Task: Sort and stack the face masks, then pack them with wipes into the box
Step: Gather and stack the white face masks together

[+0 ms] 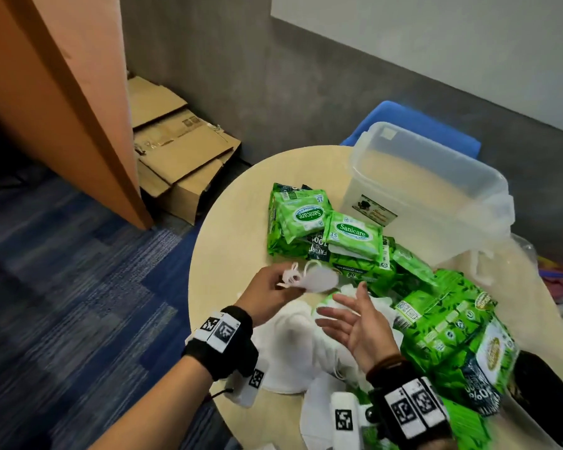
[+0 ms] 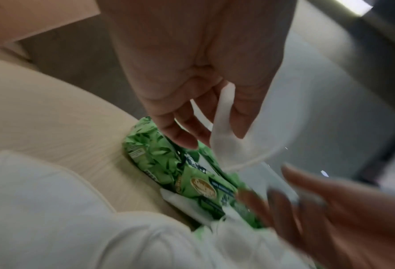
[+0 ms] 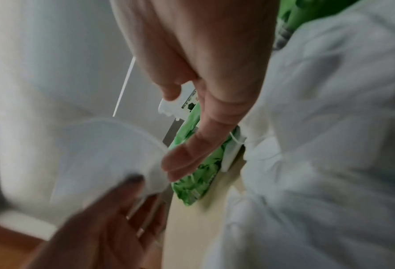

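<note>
My left hand (image 1: pixel 273 284) pinches a white face mask (image 1: pixel 316 278) by one end and holds it up over the round table (image 1: pixel 228 241); the same mask (image 2: pixel 258 131) hangs from the fingers in the left wrist view. My right hand (image 1: pixel 348 316) hovers just right of it, palm up, fingers spread, holding nothing. Under both hands lies a loose heap of white masks (image 1: pixel 299 345). Green wipe packs (image 1: pixel 309 216) lie behind the hands and to the right (image 1: pixel 449 323). The clear plastic box (image 1: pixel 426 183) stands open at the table's far side.
A blue chair (image 1: pixel 400 115) stands behind the box. Flattened cardboard (image 1: pixel 176 151) lies on the floor by an orange panel (image 1: pixel 62 92) at the left. A dark object (image 1: pixel 540 384) sits at the table's right edge. Bare tabletop shows on the left.
</note>
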{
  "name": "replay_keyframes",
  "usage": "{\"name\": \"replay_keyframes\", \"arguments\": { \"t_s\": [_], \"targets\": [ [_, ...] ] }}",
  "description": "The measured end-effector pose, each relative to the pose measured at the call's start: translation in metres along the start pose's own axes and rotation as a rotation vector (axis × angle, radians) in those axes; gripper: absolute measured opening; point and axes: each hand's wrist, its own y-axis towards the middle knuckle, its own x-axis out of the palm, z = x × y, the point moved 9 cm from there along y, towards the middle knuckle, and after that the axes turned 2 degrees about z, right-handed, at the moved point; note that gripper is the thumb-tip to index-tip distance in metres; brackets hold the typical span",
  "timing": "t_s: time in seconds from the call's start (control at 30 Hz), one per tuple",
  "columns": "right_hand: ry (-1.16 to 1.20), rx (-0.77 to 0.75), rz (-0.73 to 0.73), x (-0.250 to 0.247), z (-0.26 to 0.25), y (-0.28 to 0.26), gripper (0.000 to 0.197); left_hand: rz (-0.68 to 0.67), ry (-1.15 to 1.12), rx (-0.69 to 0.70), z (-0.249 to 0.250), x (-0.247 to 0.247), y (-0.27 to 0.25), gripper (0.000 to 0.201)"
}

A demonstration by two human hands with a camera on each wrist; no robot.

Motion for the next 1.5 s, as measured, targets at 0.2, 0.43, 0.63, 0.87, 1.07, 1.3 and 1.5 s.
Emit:
{"name": "replay_keyframes", "arguments": {
  "t_s": [0.2,0.43,0.63,0.87,1.07,1.3,1.5],
  "targets": [
    [0.024,-0.059,-0.146,0.022,-0.015,-0.004,0.033,-0.018,0.225,0.142,-0.002,0.009,-0.032,0.038],
    [-0.284,-0.230,-0.161,0.027,-0.022,-0.007,0.052,0.288,-0.382,-0.179,-0.046,-0.022,-0.055,0.040],
    [-0.388,-0.225,-0.275,0.048,-0.016,-0.008,0.053,0.063,-0.457,-0.435,-0.071,0.003,-0.063,0.057],
    [-0.679,-0.255,-0.180,0.062,-0.012,0.025,0.033,0.148,-0.261,-0.399,-0.085,-0.020,-0.087,0.038],
    [-1.154,-0.329,-0.070,0.096,-0.005,0.070,0.032,0.304,-0.313,-0.411,-0.099,-0.070,-0.114,0.039],
    [-1.571,-0.416,-0.112,0.142,0.029,0.086,0.035,0.411,-0.352,-0.401,-0.101,-0.094,-0.129,0.035],
    [-1.576,-0.431,-0.109,0.147,0.027,0.084,0.010,0.439,-0.417,-0.359,-0.092,-0.096,-0.129,0.041]
  ]
}}
